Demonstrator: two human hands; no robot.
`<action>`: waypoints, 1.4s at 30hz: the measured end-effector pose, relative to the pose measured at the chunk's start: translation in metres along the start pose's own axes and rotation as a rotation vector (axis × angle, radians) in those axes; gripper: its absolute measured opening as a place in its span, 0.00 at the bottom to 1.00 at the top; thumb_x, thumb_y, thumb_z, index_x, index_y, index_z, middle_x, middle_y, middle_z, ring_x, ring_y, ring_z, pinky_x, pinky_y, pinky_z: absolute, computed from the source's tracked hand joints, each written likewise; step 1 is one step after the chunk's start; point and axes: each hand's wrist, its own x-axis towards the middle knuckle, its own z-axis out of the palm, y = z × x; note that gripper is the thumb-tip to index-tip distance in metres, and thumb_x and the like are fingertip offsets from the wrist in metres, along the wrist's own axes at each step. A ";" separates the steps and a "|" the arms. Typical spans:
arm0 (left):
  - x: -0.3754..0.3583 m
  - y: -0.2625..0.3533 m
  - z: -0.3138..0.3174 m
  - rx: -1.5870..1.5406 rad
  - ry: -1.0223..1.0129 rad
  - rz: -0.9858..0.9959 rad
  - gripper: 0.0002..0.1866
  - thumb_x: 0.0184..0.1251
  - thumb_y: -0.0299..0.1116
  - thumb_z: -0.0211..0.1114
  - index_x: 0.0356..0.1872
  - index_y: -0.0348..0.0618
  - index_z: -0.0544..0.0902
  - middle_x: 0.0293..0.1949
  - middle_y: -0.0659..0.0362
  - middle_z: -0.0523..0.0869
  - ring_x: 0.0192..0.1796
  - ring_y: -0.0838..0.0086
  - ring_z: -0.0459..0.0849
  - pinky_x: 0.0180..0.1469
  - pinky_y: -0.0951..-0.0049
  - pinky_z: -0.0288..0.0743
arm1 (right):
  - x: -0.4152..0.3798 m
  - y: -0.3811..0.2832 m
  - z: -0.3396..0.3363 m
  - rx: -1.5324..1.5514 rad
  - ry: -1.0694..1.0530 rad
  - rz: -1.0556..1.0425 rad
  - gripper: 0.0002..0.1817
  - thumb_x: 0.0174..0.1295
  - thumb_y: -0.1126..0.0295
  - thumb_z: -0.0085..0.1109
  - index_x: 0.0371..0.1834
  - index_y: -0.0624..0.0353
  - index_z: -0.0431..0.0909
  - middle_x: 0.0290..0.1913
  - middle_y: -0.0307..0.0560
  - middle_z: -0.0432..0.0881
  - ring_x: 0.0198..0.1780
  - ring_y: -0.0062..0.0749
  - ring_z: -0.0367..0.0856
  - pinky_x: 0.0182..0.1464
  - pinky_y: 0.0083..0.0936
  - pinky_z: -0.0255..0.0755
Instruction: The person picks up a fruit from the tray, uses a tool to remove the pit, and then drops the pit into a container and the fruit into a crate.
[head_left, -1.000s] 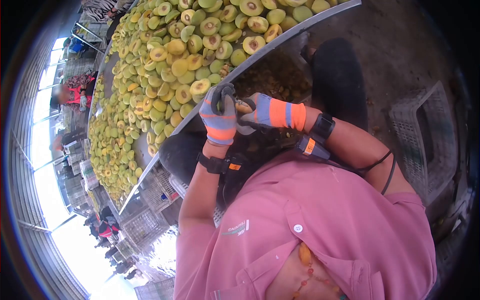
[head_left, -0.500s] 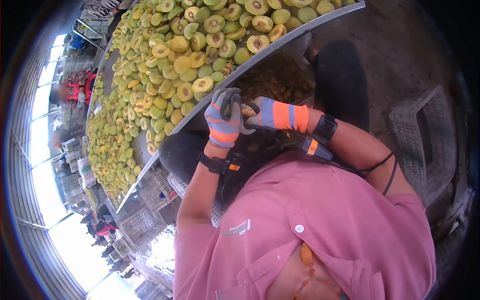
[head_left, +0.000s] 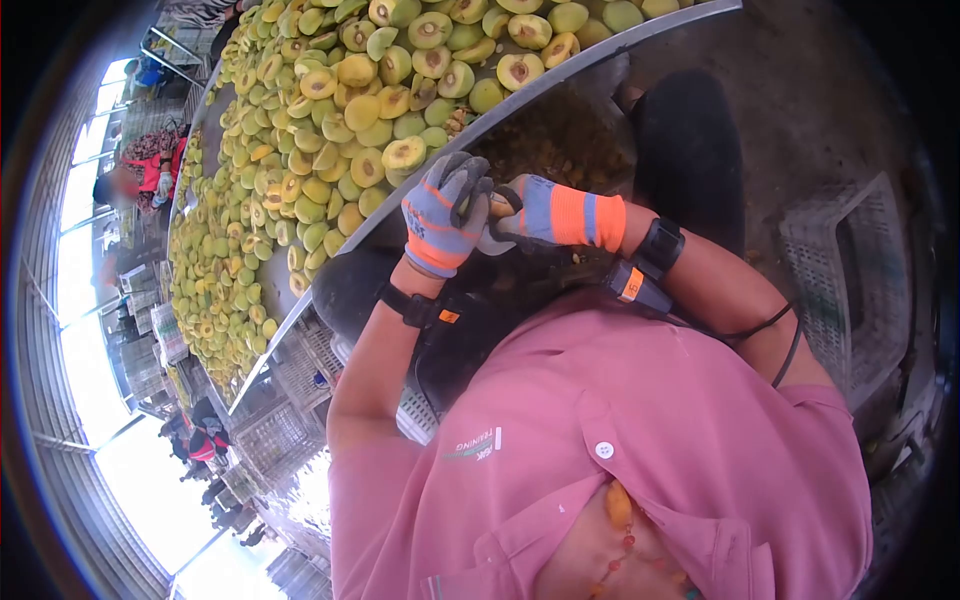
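Note:
My left hand (head_left: 446, 215), in a grey and orange work glove, is closed at the table's edge with its fingers curled inward. What lies inside its grip is hidden by the dark fingertips. Close against it is my right hand (head_left: 560, 212), gloved alike, with its thumb and fingers closed around a tan, wooden-looking handle (head_left: 505, 203) that sticks out between the two hands. Just beyond them, halved yellow-green fruit (head_left: 404, 154) lies cut side up near the metal rim (head_left: 560, 75) of the table.
Fruit halves (head_left: 330, 110) cover the big table, many with brown pit hollows. Below its edge lies a dark heap of scraps (head_left: 560, 150). A pale plastic crate (head_left: 845, 270) stands at right; more crates (head_left: 280, 440) stand at left. A person in red (head_left: 155, 165) sits across the table.
Both hands have shifted slightly apart, the left hand a little to the left and the right hand a little to the right. The hands remain close together and closed.

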 end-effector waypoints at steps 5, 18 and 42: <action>-0.008 0.003 0.020 -0.581 0.062 -0.652 0.08 0.64 0.23 0.59 0.42 0.34 0.83 0.38 0.55 0.85 0.39 0.74 0.83 0.41 0.74 0.77 | 0.005 0.002 -0.003 -0.019 0.004 0.010 0.14 0.55 0.61 0.63 0.26 0.65 0.81 0.21 0.41 0.80 0.22 0.25 0.74 0.27 0.28 0.68; 0.019 0.045 -0.046 -0.291 -0.199 -0.083 0.07 0.53 0.23 0.65 0.35 0.37 0.84 0.36 0.50 0.84 0.37 0.54 0.84 0.41 0.66 0.79 | -0.017 -0.012 -0.002 0.065 -0.341 -0.361 0.13 0.60 0.71 0.64 0.48 0.60 0.81 0.38 0.37 0.84 0.39 0.18 0.77 0.44 0.23 0.74; 0.011 0.075 -0.053 -0.451 0.009 -0.375 0.08 0.59 0.33 0.63 0.36 0.41 0.83 0.33 0.52 0.86 0.37 0.57 0.85 0.41 0.65 0.78 | -0.028 0.047 -0.038 -0.114 -0.243 -0.330 0.08 0.62 0.76 0.52 0.44 0.60 0.76 0.36 0.44 0.78 0.37 0.37 0.79 0.40 0.31 0.72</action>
